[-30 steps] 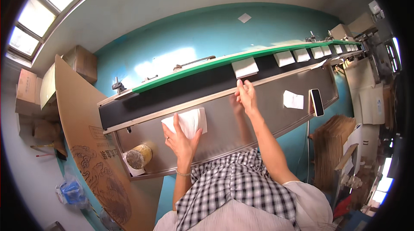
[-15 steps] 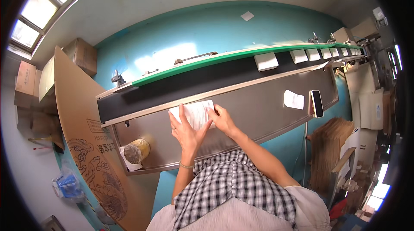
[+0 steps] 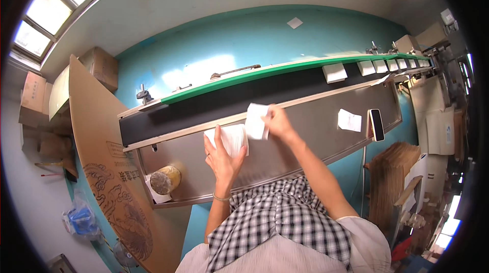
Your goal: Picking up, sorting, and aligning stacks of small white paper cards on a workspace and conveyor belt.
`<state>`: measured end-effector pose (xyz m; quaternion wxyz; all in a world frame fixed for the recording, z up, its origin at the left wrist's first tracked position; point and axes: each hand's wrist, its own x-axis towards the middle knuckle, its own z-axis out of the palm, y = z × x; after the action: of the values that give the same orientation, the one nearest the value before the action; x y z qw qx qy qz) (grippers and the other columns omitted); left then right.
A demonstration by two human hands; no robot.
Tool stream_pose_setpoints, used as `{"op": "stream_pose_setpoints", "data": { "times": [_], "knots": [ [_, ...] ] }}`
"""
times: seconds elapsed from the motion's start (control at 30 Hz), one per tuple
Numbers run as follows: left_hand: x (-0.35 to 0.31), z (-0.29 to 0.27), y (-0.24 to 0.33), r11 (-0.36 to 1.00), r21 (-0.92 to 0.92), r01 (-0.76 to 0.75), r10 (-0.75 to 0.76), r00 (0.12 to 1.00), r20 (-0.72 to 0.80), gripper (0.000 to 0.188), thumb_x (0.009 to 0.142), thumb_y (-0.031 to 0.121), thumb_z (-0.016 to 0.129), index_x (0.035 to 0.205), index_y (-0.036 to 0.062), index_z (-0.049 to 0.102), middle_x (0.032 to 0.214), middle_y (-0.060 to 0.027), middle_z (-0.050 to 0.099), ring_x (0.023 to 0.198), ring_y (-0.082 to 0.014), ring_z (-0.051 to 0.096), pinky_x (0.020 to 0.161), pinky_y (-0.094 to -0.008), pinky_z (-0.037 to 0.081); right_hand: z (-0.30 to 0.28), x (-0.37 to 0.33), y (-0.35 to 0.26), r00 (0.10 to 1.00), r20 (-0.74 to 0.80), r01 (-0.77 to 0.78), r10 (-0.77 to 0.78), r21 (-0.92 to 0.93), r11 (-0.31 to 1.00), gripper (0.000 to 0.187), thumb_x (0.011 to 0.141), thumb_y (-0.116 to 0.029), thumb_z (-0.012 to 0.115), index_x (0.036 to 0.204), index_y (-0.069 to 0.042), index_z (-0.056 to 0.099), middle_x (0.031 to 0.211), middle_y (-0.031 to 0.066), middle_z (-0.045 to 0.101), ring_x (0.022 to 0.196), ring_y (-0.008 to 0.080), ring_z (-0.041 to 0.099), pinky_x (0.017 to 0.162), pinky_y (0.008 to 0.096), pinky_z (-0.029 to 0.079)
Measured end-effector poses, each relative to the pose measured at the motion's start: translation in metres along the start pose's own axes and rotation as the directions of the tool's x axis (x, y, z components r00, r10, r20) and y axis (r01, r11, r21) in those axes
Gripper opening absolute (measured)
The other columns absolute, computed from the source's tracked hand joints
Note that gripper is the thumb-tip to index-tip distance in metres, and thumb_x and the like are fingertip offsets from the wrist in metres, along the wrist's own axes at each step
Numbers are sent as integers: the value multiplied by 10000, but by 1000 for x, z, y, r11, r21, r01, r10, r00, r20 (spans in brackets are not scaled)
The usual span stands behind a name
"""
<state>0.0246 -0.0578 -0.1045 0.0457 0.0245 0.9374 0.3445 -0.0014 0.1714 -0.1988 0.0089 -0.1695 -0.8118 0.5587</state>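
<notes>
My left hand (image 3: pixel 223 158) is wrapped round a thick stack of white tissues (image 3: pixel 232 139) above the grey metal tray table (image 3: pixel 300 130). Pinched in my right hand (image 3: pixel 281 124) is a thin white piece, seemingly a folded tissue (image 3: pixel 256 121), apart from the stack's right side and slightly blurred. Beyond my hands runs a black conveyor belt (image 3: pixel 214 100) with a green guide rail (image 3: pixel 239 82). A white tissue bundle (image 3: pixel 334 72) lies on the belt to the right, and several more follow farther along it.
On the tray's left stands a yellowish round can (image 3: pixel 165 179). At its right end lie a folded white paper (image 3: pixel 350 120) and a phone (image 3: pixel 376 125). A large cardboard sheet (image 3: pixel 109 166) leans at the left; stacked flat cardboard (image 3: pixel 389 178) is at the right.
My right hand has pulled a thin white piece off the stack and moved right and away from me. Bundles on the belt have shifted right. The left hand still holds the stack.
</notes>
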Motion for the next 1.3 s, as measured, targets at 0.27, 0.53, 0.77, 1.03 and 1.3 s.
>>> {"op": "stream_pose_setpoints", "data": {
  "times": [0.27, 0.53, 0.77, 1.03, 1.3],
  "knots": [
    [5, 11, 2, 993, -88, -82, 82, 997, 2, 835, 801, 389, 796, 1516, 208, 404, 1444, -351, 397, 1271, -494, 488, 1005, -532, 451, 14, -47, -8, 997, -71, 21, -12, 125, 992, 259, 976, -258, 666, 1099, -33, 631, 916, 65, 701, 819, 116, 647, 732, 287, 533],
    [7, 13, 12, 984, -150, -98, 96, 995, -21, 921, 782, 393, 815, 1543, 196, 336, 1461, -362, 339, 1272, -533, 455, 1001, -575, 433, 37, -53, -34, 948, 184, -317, 259, 614, 723, 339, 958, -302, 655, 1082, 13, 668, 968, 102, 699, 861, 146, 633, 735, 330, 519],
    [6, 8, 1, 990, -117, -81, 87, 995, 41, 1021, 730, 343, 851, 1564, 223, 275, 1484, -366, 293, 1321, -526, 403, 1018, -600, 404, 0, -27, -10, 980, 188, -100, 64, 189, 977, 286, 949, -96, 608, 1214, 13, 616, 1043, 80, 699, 912, 145, 659, 796, 307, 553],
    [5, 21, 3, 976, -192, -105, 105, 994, -8, 929, 789, 325, 817, 1552, 174, 308, 1424, -357, 383, 1289, -513, 440, 1015, -564, 425, 37, -56, -37, 997, -63, -22, 36, 212, 977, 355, 977, -316, 664, 1153, -14, 604, 875, 72, 680, 783, 119, 635, 696, 273, 524],
    [7, 15, -3, 945, -295, -140, 140, 990, -20, 1104, 721, 330, 875, 1575, 138, 203, 1421, -327, 382, 1279, -488, 455, 1020, -547, 425, 25, -63, -61, 907, 299, -420, 295, 649, 634, 387, 971, -340, 669, 1184, -18, 657, 986, 40, 693, 891, 95, 620, 764, 268, 506]
  ]
}}
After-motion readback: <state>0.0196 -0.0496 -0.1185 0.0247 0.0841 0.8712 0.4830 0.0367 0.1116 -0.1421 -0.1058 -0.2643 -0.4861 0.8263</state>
